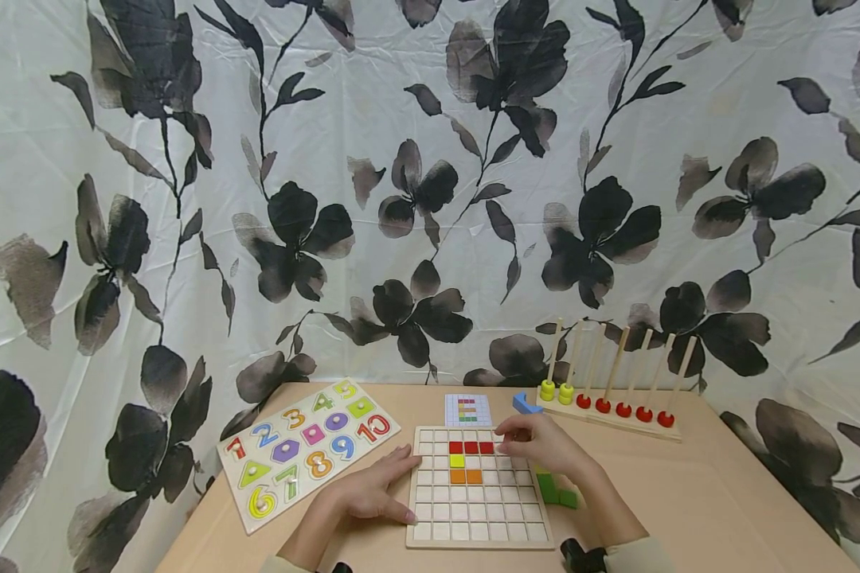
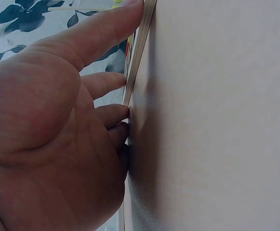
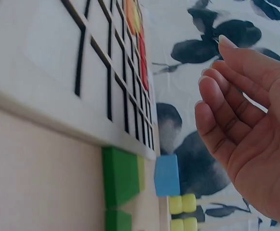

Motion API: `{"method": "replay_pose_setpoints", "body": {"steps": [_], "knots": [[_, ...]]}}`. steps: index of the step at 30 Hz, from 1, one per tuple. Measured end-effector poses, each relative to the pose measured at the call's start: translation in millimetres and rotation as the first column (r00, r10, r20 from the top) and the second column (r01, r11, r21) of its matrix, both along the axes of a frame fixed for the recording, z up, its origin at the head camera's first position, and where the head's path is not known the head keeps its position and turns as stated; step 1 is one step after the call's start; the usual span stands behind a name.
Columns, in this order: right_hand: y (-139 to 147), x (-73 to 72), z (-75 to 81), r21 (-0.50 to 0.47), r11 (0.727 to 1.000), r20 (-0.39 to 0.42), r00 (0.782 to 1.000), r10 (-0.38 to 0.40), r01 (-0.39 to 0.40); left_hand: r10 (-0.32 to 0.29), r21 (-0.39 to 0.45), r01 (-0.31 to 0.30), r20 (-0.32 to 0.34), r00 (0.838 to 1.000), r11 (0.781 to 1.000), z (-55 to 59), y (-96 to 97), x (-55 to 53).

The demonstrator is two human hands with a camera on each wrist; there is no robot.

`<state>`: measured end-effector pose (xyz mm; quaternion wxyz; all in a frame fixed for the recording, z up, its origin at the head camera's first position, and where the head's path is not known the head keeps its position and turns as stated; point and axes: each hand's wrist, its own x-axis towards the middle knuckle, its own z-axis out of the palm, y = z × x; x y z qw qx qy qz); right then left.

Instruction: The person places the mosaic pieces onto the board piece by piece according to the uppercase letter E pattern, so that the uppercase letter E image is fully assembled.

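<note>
Flowered cloth (image 1: 373, 103) backs apparent pattern-building: your left hand (image 1: 370, 489), thumb spread, touches the board (image 1: 477, 512); your right hand (image 1: 545, 444), fingers loosely curved, seems empty; next likely needs green blocks (image 1: 549, 489) beside the board.

The grid board (image 1: 480, 546) lies on the table (image 1: 695, 485) before you, with tiles (image 1: 471, 448) in its cells. The number board (image 1: 240, 497) sits to its left, loose blocks (image 1: 549, 487) just to its right, the card (image 1: 467, 410) behind it. The bead rack (image 1: 612, 418) stands behind and to the right, the curtain (image 1: 416, 199) beyond your table.
</note>
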<state>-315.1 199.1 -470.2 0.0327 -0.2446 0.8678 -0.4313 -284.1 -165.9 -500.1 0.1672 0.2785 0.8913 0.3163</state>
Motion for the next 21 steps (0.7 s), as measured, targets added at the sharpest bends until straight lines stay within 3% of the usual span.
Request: {"method": "replay_pose_setpoints", "body": {"steps": [9,21], "knots": [[24.5,-0.6,6.0,0.021,0.999,-0.014,0.999,-0.05,0.05,0.004,0.0,-0.004,0.006,1.0,1.0,0.7,0.2,0.4],[51.9,-4.3,2.1,0.026,0.997,-0.021,0.997,-0.078,0.078,0.004,0.002,-0.004,0.015,1.0,1.0,-0.1,-0.9,0.4]]}}
